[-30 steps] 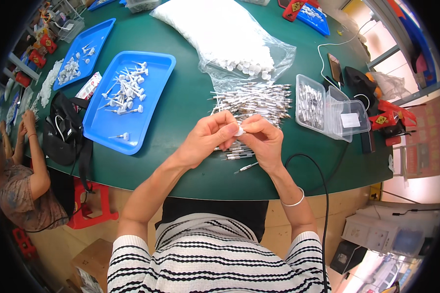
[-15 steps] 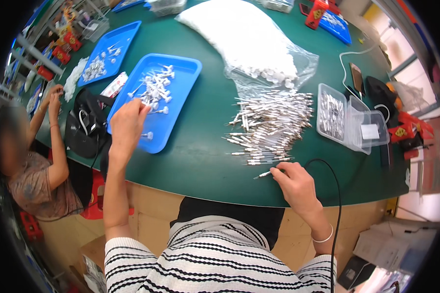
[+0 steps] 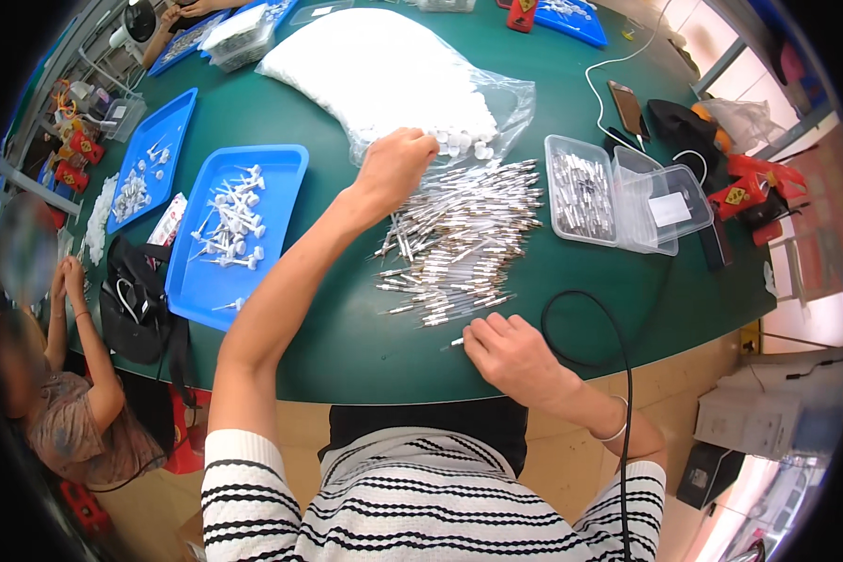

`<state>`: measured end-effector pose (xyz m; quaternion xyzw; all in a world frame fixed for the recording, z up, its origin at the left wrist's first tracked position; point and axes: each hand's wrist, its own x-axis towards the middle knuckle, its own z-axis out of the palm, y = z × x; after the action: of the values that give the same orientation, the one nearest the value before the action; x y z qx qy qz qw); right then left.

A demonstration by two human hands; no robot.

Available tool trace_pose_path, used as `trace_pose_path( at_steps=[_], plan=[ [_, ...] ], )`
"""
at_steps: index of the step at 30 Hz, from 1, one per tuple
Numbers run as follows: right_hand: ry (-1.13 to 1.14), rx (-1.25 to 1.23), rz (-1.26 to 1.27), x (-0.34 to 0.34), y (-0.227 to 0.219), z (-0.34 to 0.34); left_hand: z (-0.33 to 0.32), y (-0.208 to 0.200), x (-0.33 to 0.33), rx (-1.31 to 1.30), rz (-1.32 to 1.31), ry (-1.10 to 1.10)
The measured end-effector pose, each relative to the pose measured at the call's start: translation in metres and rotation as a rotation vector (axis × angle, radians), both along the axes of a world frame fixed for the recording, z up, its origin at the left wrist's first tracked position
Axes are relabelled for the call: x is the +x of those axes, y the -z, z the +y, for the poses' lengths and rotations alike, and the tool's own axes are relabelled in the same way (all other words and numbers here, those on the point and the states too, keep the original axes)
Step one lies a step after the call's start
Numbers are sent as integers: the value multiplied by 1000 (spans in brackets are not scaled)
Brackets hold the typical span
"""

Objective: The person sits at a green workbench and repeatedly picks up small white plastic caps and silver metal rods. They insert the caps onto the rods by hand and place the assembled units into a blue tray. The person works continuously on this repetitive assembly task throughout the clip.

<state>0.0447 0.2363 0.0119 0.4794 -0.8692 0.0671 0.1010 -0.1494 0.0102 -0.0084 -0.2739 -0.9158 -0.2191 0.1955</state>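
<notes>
Heap of thin silvery metal pins with pale sleeves lying loose on the round dark green table, middle of the view, between both hands. Starting at far left: a seated person in a brownish top working at the table's edge, hands raised together; a black bag hanging just beside. Next, a rectangular blue plastic tray holding scattered white-capped finished pieces, lying near a second blue tray further out. Then the left hand reaching far forward, fingers curled down at the open mouth of a clear plastic bag of small white caps, touching the caps spilling there; pinching one or not, cannot tell. Closer in, the right hand resting knuckles-up on the table at the near edge of the heap, fingertips pressed together on a single pin poking out leftward. Looping beside that wrist, a black cable. Further right, a clear lidded plastic box with more metal parts.
</notes>
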Motion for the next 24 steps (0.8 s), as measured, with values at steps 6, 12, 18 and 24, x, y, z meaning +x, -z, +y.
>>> trace_pose_path(
  at_steps=[6,12,18,24],
  plan=[
    [2,-26,-129,-7,-4,4,22,20,-30,-191,32,-37],
    [207,-999,-817,-51,-23,10,14,-7,7,373,-215,-63],
    [246,-1179,-1224,-90,-19,-17,7,-28,108,1143,-873,119],
    [202,-1100,-1238,-96,-21,-33,-3,-17,123,1261,-857,89]
  ],
)
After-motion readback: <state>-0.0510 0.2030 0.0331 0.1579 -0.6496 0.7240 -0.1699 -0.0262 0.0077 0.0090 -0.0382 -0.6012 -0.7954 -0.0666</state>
